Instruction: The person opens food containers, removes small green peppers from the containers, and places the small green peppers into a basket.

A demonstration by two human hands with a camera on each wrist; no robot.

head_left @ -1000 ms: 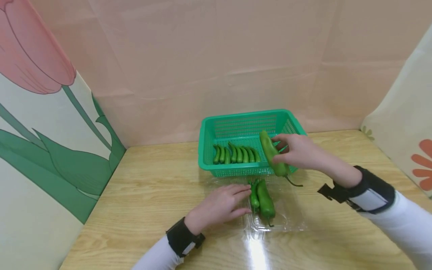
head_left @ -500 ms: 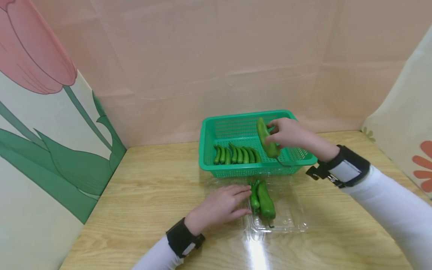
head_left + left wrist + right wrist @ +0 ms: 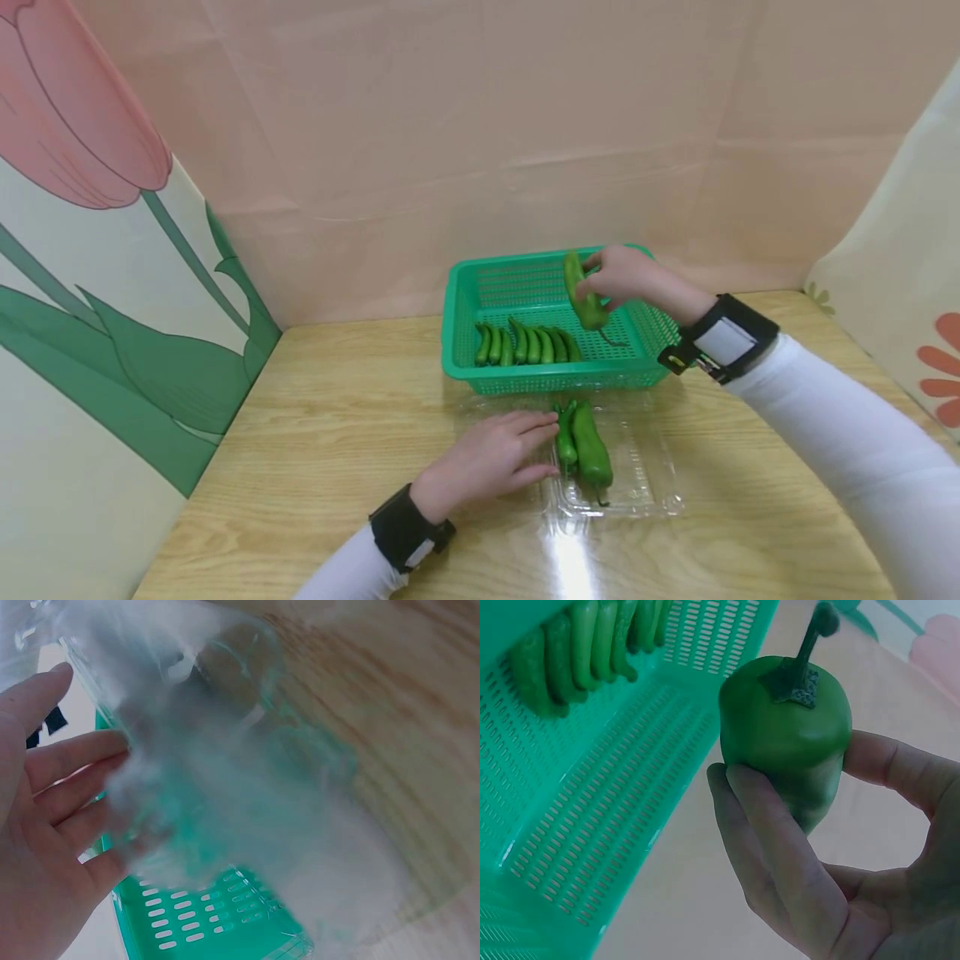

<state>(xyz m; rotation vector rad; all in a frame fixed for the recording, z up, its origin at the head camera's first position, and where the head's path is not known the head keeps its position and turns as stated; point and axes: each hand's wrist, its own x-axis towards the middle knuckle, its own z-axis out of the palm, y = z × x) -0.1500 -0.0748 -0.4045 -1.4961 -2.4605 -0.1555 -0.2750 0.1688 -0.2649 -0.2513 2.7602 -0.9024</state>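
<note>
My right hand pinches a large green pepper between thumb and fingers above the green basket. In the right wrist view, the held pepper's dark stem points up toward the camera. Near the basket's front, my left hand lies with extended fingers at the edge of a clear plastic clamshell container. Inside that container are a large green pepper and slimmer green peppers, partly behind my fingertips. The left wrist view shows the clear plastic blurred close beside my fingers.
Several small curved green peppers lie in a row on the left side of the basket floor. All this stands on a wooden table. A plain pink backdrop rises behind, with flower-printed sheets at both sides.
My right hand has carried the large pepper away from me and slightly left, from over the basket's front rim to over its interior. The left hand has stayed still.
</note>
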